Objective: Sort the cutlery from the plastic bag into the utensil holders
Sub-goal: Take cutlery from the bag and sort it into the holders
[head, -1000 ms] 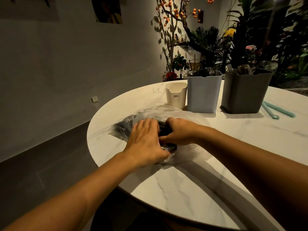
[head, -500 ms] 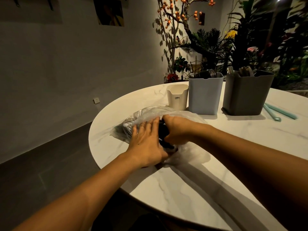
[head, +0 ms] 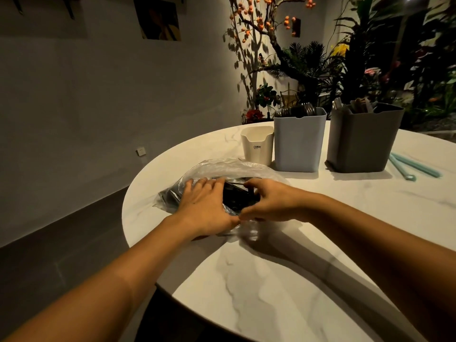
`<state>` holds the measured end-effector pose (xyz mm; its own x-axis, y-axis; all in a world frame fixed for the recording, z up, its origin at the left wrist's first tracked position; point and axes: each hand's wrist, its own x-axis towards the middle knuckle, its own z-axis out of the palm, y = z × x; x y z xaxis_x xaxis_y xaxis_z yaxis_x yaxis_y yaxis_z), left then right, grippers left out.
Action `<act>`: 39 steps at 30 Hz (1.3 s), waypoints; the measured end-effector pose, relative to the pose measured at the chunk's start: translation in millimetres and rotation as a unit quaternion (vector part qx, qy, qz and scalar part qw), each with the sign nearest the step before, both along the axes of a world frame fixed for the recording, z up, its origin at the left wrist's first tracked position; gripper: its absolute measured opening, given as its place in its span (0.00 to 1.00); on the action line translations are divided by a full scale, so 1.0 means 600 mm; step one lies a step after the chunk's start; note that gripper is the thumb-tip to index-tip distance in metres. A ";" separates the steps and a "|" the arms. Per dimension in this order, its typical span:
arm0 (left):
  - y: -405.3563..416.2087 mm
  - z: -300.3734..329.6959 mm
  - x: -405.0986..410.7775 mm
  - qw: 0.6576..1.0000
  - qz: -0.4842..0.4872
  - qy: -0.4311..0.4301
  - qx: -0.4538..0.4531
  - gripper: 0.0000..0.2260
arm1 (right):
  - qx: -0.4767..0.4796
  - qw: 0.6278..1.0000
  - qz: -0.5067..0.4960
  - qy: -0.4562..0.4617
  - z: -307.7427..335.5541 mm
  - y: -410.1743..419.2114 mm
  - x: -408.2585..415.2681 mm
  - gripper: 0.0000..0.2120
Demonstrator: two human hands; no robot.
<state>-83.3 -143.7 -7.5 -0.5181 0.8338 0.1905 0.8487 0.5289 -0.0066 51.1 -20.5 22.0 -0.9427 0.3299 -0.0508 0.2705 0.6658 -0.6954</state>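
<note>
A clear plastic bag (head: pixel 229 169) lies on the round marble table (head: pixel 283 280), with black cutlery (head: pixel 235 197) showing through its opening. My left hand (head: pixel 204 206) rests flat on the bag's left part, fingers straight. My right hand (head: pixel 269 201) is at the opening, its fingers curled round the black cutlery; what the fingertips pinch is hidden. Behind the bag stand three utensil holders: a small white one (head: pixel 257 148), a light blue one (head: pixel 298 141) with dark round-ended pieces in it, and a grey one (head: pixel 362 139) holding several pieces.
Two pale teal sticks (head: pixel 414 166) lie on the table right of the grey holder. Plants and a branch with orange berries stand behind the table. The table edge curves close at the left, above a dark floor.
My right hand has drawn a little to the right, and more of the black cutlery shows between my hands. My left hand has stayed pressed on the bag.
</note>
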 end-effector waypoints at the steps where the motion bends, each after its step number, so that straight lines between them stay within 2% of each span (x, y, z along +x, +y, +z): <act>1: 0.000 0.001 0.001 1.000 -0.009 0.015 0.007 0.45 | -0.006 1.000 -0.010 0.018 -0.005 0.000 -0.004 0.29; 3: 0.003 -0.003 0.002 0.998 -0.040 0.044 0.029 0.43 | 0.055 0.996 -0.040 0.055 -0.024 0.002 -0.016 0.30; 6: 0.008 -0.015 -0.006 0.993 -0.095 0.052 0.047 0.42 | 0.142 0.985 -0.034 0.093 -0.050 0.003 -0.031 0.25; 11: 0.004 -0.020 -0.037 0.996 -0.083 -0.017 0.019 0.41 | 0.156 0.985 0.022 0.067 -0.045 0.006 -0.045 0.20; 19: -0.013 -0.005 -0.084 0.999 -0.033 -0.029 -0.019 0.44 | 0.224 0.971 0.061 0.052 -0.040 -0.010 -0.092 0.20; 23: -0.012 -0.003 -0.084 0.998 -0.027 0.047 -0.010 0.42 | 0.281 0.956 0.053 0.068 -0.039 -0.021 -0.100 0.27; 25: -0.007 0.001 -0.079 0.991 -0.057 0.117 0.027 0.42 | 0.293 0.951 0.049 0.083 -0.038 -0.021 -0.099 0.33; 27: -0.001 0.009 -0.070 0.982 -0.109 0.140 0.071 0.42 | 0.270 0.957 0.045 0.097 -0.034 -0.019 -0.094 0.35; 29: 0.006 0.022 -0.055 0.977 -0.167 0.068 0.114 0.43 | 0.217 0.970 0.036 0.106 -0.028 -0.017 -0.084 0.32; 31: 0.014 0.034 -0.036 0.970 -0.192 -0.057 0.137 0.42 | 0.208 0.971 0.035 0.115 -0.022 -0.009 -0.076 0.25; 34: 0.029 0.044 -0.009 0.943 -0.194 -0.208 0.175 0.31 | 0.199 0.971 0.006 0.136 -0.018 0.009 -0.063 0.14; 36: 0.043 0.048 0.005 0.915 -0.201 -0.263 0.231 0.24 | 0.222 0.964 -0.016 0.143 -0.017 0.022 -0.051 0.14; 39: 0.070 0.048 0.009 0.905 -0.180 -0.280 0.264 0.22 | 0.128 0.978 -0.066 0.152 -0.019 0.039 -0.032 0.17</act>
<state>-77.9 -101.8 21.5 -0.3689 0.8378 0.4026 0.7583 0.0208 0.6515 31.6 3.0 10.9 -0.8500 0.4145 0.3252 0.1720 0.8017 -0.5725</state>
